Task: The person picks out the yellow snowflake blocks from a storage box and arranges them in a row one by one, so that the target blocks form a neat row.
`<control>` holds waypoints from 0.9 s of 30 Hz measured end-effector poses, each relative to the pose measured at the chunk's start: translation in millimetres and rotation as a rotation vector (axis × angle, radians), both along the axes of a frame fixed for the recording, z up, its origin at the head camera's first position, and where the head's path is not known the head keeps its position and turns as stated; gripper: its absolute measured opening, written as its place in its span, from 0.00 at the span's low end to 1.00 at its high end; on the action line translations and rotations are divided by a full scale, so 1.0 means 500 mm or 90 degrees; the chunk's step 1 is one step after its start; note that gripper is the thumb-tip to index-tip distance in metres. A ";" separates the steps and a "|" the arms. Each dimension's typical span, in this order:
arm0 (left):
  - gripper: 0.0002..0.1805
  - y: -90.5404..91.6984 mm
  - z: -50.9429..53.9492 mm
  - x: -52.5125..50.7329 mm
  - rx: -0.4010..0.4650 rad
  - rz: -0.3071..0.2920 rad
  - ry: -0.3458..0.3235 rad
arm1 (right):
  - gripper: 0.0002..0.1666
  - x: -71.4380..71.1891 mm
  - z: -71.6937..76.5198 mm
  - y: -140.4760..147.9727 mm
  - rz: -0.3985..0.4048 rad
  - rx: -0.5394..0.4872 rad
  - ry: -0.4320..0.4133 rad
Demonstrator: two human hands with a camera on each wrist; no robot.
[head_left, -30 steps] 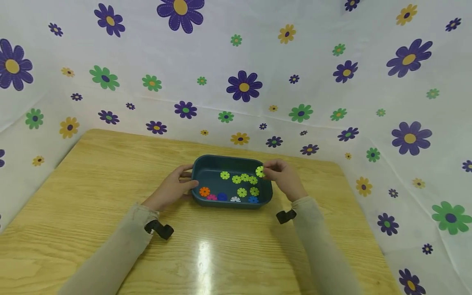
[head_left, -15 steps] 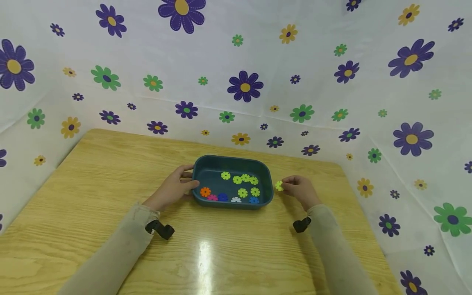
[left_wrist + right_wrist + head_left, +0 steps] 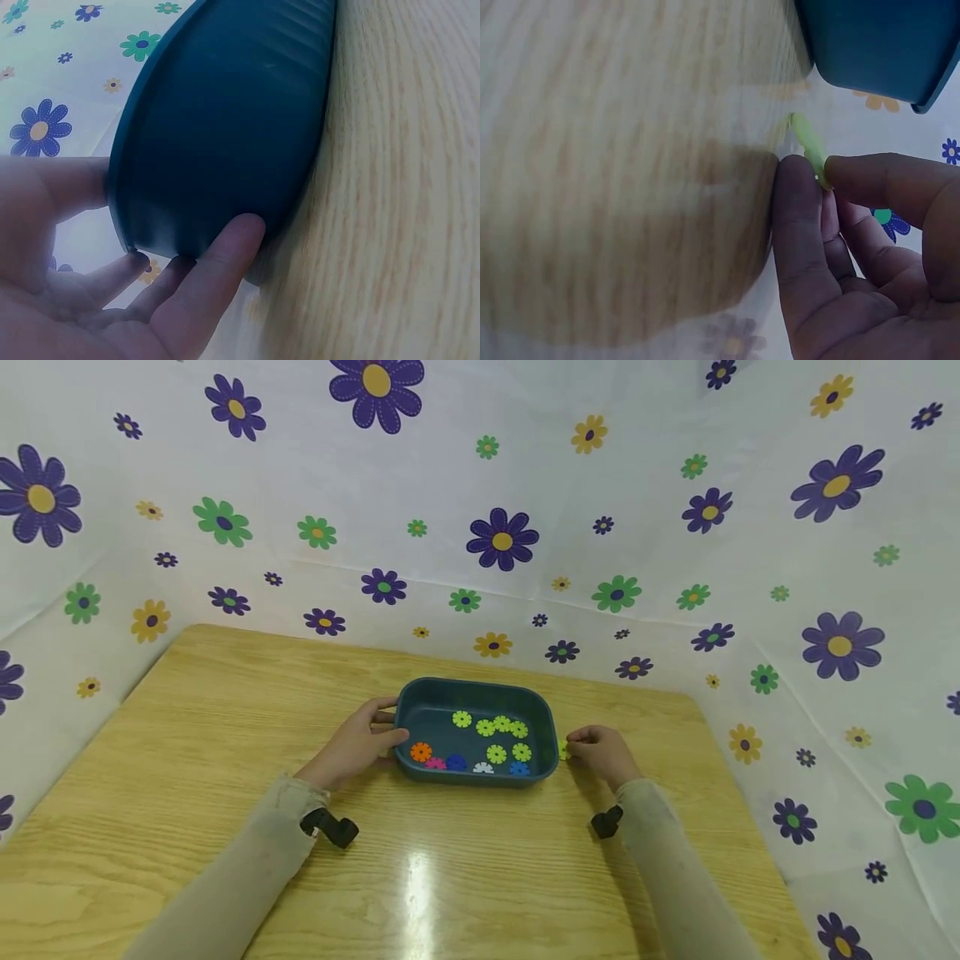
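Observation:
A dark teal plastic bin (image 3: 477,781) stands on the wooden table with several notched snowflake discs inside. Most are yellow-green discs (image 3: 497,754); an orange disc (image 3: 421,752), a pink disc (image 3: 435,763), blue ones and a white disc (image 3: 483,767) lie along the near side. My left hand (image 3: 358,745) grips the bin's left end, as the left wrist view also shows against the bin wall (image 3: 225,135). Just right of the bin, my right hand (image 3: 606,755) pinches a yellow-green disc (image 3: 808,144) between thumb and finger, low over the tabletop.
The wooden table (image 3: 360,877) carries the bin near its far side. White cloth (image 3: 420,468) printed with flowers surrounds the table at the back and both sides. Dark bands with camera mounts (image 3: 330,827) sit on both wrists.
My right hand has lifted a yellow-green disc out over the bin's right rim, moved right, then lowered it beside the bin. The left hand keeps its hold on the bin.

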State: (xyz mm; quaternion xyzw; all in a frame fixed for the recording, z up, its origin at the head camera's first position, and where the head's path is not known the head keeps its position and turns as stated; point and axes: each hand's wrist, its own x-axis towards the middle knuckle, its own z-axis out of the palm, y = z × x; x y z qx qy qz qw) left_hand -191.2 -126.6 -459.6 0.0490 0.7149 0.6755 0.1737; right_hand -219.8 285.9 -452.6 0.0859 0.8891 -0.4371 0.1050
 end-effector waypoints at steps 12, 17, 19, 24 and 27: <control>0.37 -0.004 0.001 0.003 -0.006 0.006 0.011 | 0.16 0.018 0.020 0.005 0.034 0.011 -0.010; 0.36 -0.003 0.004 0.003 0.004 0.007 0.012 | 0.17 0.023 0.029 0.016 0.037 0.018 -0.013; 0.36 -0.002 0.004 0.003 0.006 0.009 0.011 | 0.18 0.027 0.035 0.019 0.038 0.019 -0.010; 0.36 -0.001 0.005 0.004 0.001 0.008 0.010 | 0.20 0.034 0.050 0.026 0.038 0.008 0.002; 0.36 -0.001 0.004 0.003 0.000 0.003 0.008 | 0.21 0.035 0.056 0.028 0.034 -0.005 0.010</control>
